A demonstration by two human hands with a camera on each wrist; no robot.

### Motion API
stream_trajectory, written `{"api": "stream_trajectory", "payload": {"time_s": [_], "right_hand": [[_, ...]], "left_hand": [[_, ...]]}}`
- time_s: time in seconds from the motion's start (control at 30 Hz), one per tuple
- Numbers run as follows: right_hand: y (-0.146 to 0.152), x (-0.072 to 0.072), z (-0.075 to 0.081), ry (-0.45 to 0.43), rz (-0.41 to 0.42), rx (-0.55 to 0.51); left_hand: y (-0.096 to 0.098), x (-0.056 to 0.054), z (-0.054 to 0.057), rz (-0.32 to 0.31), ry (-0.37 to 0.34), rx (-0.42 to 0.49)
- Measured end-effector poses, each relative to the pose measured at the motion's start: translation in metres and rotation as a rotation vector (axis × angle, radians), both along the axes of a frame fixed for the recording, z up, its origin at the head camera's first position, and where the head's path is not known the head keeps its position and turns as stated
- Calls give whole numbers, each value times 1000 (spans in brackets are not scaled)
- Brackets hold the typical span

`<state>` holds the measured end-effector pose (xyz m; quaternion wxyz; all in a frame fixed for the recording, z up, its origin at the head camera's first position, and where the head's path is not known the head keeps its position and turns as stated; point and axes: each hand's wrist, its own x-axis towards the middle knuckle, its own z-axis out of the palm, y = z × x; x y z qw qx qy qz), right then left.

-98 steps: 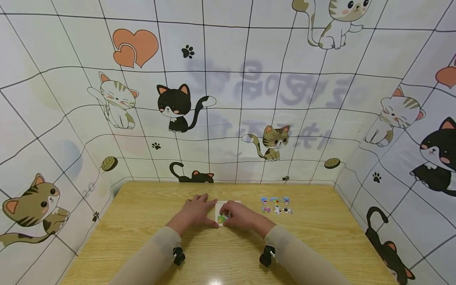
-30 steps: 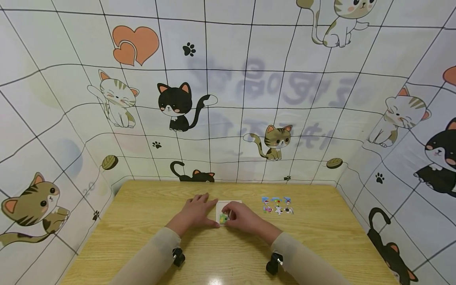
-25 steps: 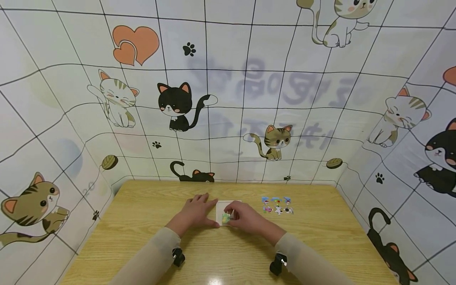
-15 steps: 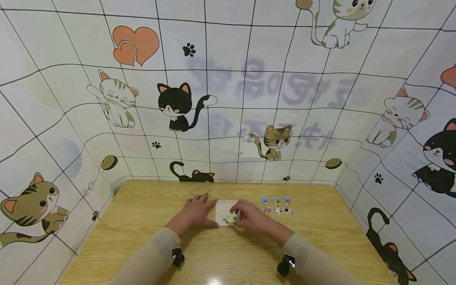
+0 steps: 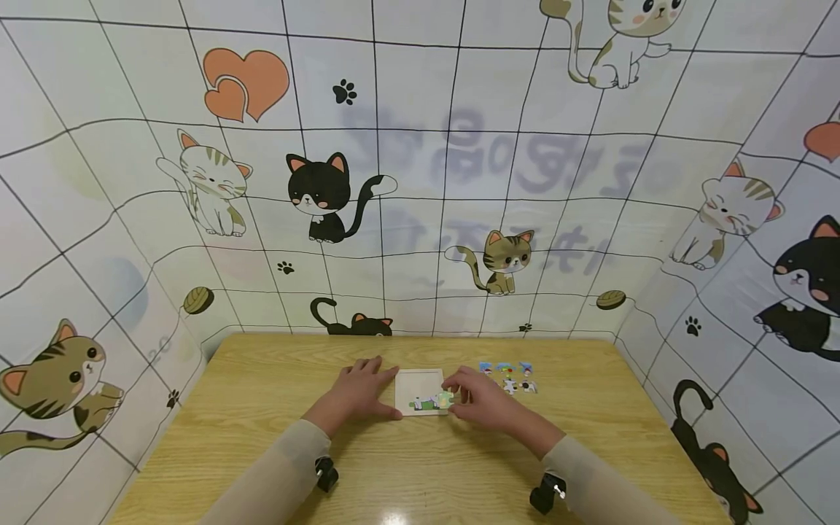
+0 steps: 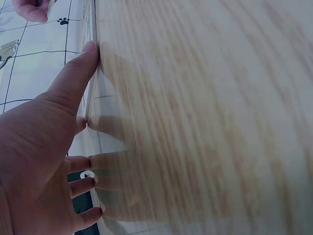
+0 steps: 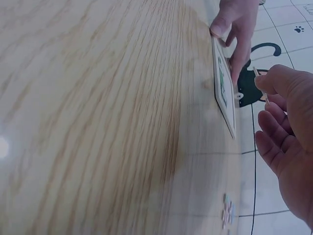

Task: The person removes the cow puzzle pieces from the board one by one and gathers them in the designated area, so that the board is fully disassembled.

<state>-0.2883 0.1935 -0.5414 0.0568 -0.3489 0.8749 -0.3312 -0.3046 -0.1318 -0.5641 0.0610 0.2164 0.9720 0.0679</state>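
Observation:
A pale square puzzle tray (image 5: 420, 380) lies flat mid-table, with green-and-white puzzle pieces (image 5: 426, 403) along its near side. At its left edge my left hand (image 5: 363, 390) rests with fingers spread; in the left wrist view the thumb (image 6: 73, 73) lies along the tray's side. Over the tray's lower right corner, my right hand (image 5: 480, 399) pinches a yellow-green puzzle piece (image 5: 446, 399) between thumb and fingers. The right wrist view shows that piece (image 7: 260, 82) edge-on, raised off the table, with the other fingers loosely curled.
Several loose puzzle pieces (image 5: 510, 386) with blue, white and black patches lie in two rows right of the tray, close behind my right hand. The wooden table (image 5: 262, 408) meets a cat-print cloth wall (image 5: 420, 292) at its back edge.
My right hand has moved right from the tray's lower left part to its right edge, carrying the yellow-green puzzle piece and uncovering the pieces below. The left hand has stayed put.

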Motion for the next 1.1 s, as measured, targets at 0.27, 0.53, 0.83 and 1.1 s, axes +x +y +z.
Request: {"api": "stream_trajectory", "payload": {"time_s": [0.27,0.53,0.83,1.1], "right_hand": [[19,1,1,44,-7,-29],[38,0,2,16,-54,-28],[60,-1,0,32,-64,-54],[72,-1,-2,21,-83,-52]], "left_hand": [[-2,-1,0,-7,2,4],[-2,2,2,-2,-1,15],[-1,1,-1,8,-9,14],[-1,-1,-3,6,-7,16]]}}
